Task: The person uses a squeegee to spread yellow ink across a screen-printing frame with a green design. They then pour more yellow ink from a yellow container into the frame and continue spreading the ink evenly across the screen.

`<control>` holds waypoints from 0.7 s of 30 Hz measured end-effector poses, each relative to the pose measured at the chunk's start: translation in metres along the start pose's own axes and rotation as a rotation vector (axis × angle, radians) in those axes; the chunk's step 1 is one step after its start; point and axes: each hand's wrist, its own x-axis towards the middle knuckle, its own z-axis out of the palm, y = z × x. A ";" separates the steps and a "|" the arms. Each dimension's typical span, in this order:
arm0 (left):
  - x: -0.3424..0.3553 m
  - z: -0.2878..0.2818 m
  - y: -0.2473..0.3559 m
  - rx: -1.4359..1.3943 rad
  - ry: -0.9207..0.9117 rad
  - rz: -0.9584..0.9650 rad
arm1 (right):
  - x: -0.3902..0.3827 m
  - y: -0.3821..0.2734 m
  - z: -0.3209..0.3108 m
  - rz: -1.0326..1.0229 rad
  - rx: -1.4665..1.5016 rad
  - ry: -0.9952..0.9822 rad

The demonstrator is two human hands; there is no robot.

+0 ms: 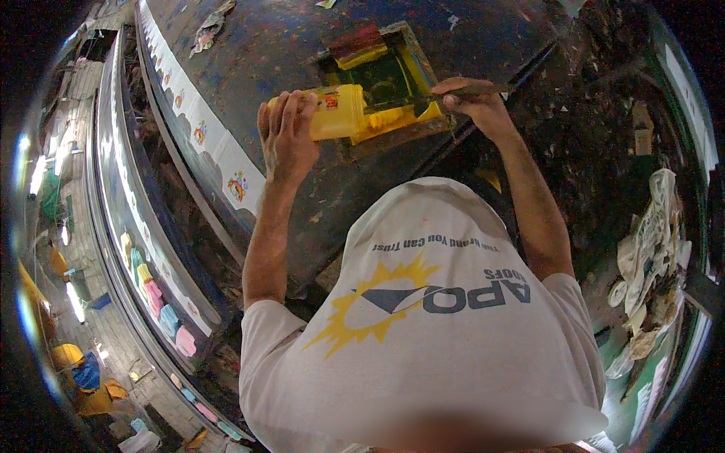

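My left hand (289, 136) is closed around a yellow plastic container (336, 113), tipped on its side with its open end toward the right. That end hangs over the near left part of a shallow wooden-edged frame (411, 38). Bright yellow ink or paint (393, 119) coats the frame's inner edges, and its middle looks dark and wet. At the frame's right side, my right hand (479, 106) pinches a thin dark stick-like tool (483, 89). The tool's inner end reaches over the frame; its tip is hard to make out. A reddish block (358, 47) rests at the frame's far edge.
The frame lies on a dark, stained table (279, 45). A white strip with printed coloured figures (200, 132) runs along the left. Beyond it, pastel cloth pieces (155, 298) lie along a rail. Crumpled pale rags (649, 241) hang at the right.
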 end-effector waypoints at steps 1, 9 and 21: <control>-0.001 -0.001 0.000 -0.018 -0.002 -0.021 | 0.000 -0.002 -0.002 0.009 -0.025 0.000; -0.005 0.004 0.003 -0.054 0.080 -0.058 | -0.007 -0.018 -0.029 0.002 -0.052 0.051; -0.033 0.007 0.016 -0.171 0.063 -0.373 | -0.021 -0.013 -0.076 0.017 -0.101 0.131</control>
